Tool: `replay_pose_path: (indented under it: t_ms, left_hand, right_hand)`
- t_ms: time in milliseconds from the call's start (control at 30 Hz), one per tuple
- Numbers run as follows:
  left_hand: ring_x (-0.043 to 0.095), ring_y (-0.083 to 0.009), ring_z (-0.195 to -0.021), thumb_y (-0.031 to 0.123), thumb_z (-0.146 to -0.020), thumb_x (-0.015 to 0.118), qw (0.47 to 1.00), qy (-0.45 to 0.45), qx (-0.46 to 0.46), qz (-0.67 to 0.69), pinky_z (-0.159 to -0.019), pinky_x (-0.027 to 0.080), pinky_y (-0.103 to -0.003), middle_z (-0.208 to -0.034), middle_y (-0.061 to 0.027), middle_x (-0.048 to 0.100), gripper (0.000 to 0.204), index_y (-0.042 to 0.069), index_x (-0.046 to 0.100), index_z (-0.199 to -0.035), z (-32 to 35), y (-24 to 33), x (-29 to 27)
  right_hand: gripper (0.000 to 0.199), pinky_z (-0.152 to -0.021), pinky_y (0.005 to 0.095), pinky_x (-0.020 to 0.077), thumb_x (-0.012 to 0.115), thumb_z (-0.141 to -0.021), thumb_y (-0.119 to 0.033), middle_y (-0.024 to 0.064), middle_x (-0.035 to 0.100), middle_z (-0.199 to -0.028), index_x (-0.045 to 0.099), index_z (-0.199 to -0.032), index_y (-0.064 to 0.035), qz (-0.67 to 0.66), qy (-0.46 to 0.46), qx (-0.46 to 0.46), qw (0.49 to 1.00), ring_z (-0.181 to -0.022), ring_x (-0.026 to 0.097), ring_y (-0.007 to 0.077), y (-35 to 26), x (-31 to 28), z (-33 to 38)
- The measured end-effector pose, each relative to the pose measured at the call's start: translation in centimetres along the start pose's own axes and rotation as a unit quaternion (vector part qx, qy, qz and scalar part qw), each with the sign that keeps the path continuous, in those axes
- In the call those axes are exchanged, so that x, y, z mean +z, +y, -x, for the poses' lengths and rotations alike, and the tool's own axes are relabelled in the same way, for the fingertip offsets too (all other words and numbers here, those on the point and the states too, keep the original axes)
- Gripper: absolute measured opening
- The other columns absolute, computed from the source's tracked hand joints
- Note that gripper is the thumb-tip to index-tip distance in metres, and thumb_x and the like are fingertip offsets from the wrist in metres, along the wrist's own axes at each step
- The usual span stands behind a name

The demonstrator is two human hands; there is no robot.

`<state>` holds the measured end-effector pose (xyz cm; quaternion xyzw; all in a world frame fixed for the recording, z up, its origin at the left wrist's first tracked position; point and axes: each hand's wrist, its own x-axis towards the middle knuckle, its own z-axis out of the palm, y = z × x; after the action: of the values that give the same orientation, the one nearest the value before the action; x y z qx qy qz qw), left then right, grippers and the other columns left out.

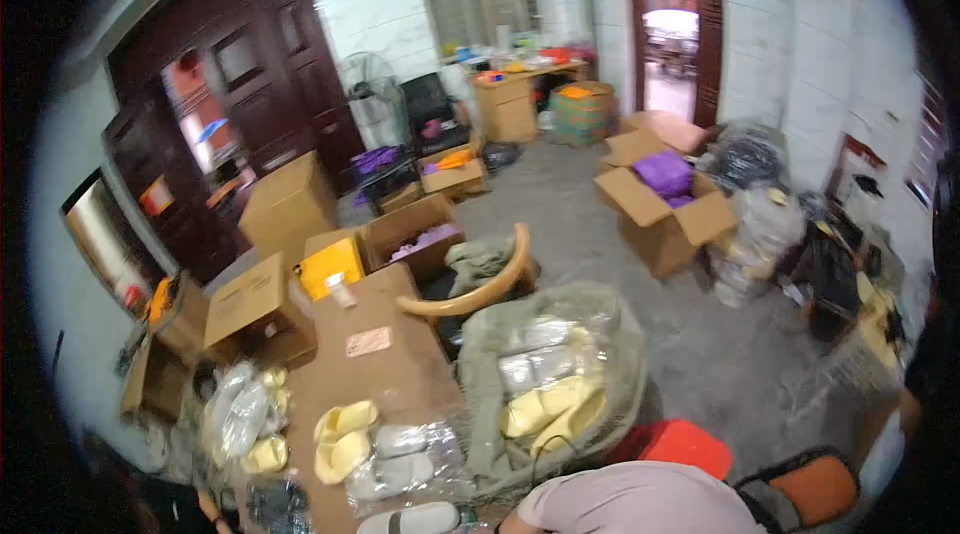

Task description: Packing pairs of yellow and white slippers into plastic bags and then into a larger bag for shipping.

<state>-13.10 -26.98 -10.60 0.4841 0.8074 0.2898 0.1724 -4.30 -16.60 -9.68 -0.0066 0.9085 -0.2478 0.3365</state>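
"Slippers, first of all: where are yours?"

"Near the lower end of your brown tabletop [365, 374]. A yellow pair [340, 458] lies bare; just right of it, a grey pair [402, 475] lies in clear plastic."

"And your hands?"

"You can't tell whether they grip anything, as I can make out neither. Someone in a pale pink top [640, 502] bends at the lower edge, and the dark sleeve [168, 502] at lower left may not be yours."

"How do you handle these well?"

"Lift each pair together, I'd say, supporting the soles. Take the bagged one by its firm middle, since that thin plastic likely slips and tears. Mind the open green sack [482, 374] beside you: more yellow slippers [570, 412] lie inside, so a loose pair could easily mix in."
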Motion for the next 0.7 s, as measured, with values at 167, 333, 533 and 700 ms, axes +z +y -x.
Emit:
replay_pose_path:
  t_ms: [167,333,533,700]
  left_hand:
    - [0.041,-0.0367,-0.116,0.022,-0.083,0.056,0.983,0.139,-0.124,-0.009,-0.102,0.029,-0.039,-0.128,-0.0249,0.043,0.049,-0.001,0.045,-0.124,4.9,-0.9,-0.7]
    - [0.041,-0.0368,-0.116,0.023,-0.082,0.056,0.946,0.233,-0.228,0.000,-0.102,0.029,-0.040,-0.128,-0.0249,0.043,0.048,-0.001,0.046,-0.123,7.2,0.5,2.8]
    - [0.041,-0.0370,-0.116,0.023,-0.082,0.056,0.922,0.267,-0.281,-0.012,-0.102,0.029,-0.040,-0.128,-0.0248,0.043,0.048,-0.001,0.046,-0.123,7.0,0.3,4.8]
    - [0.041,-0.0371,-0.116,0.023,-0.082,0.056,0.922,0.256,-0.290,-0.034,-0.102,0.029,-0.040,-0.128,-0.0248,0.043,0.048,-0.001,0.046,-0.123,6.3,0.0,5.0]
  right_hand:
    - [0.034,-0.079,0.0369,0.0449,0.057,-0.074,-0.022,0.0191,0.061,-0.102,0.062,-0.103,-0.0056,-0.175,-0.091,-0.007,0.980,-0.097,0.057,0.0257,1.1,-2.1,1.1]
    - [0.035,-0.080,0.0481,0.0429,0.062,-0.066,-0.024,0.0188,0.061,-0.101,0.065,-0.098,-0.0111,-0.038,0.305,-0.191,0.932,-0.098,0.053,0.0348,-3.0,-6.4,-2.4]
    - [0.042,-0.093,0.0594,0.0314,0.064,-0.061,-0.023,0.0322,0.044,-0.120,0.065,-0.097,-0.0026,0.036,0.221,-0.163,0.961,-0.116,0.035,0.0479,-2.7,-9.1,-2.8]
    - [0.030,-0.092,0.0592,0.0321,0.056,-0.065,-0.019,0.0325,0.047,-0.115,0.066,-0.082,0.0029,0.010,0.441,-0.125,0.889,-0.113,0.039,0.0458,-2.2,-5.2,-5.9]
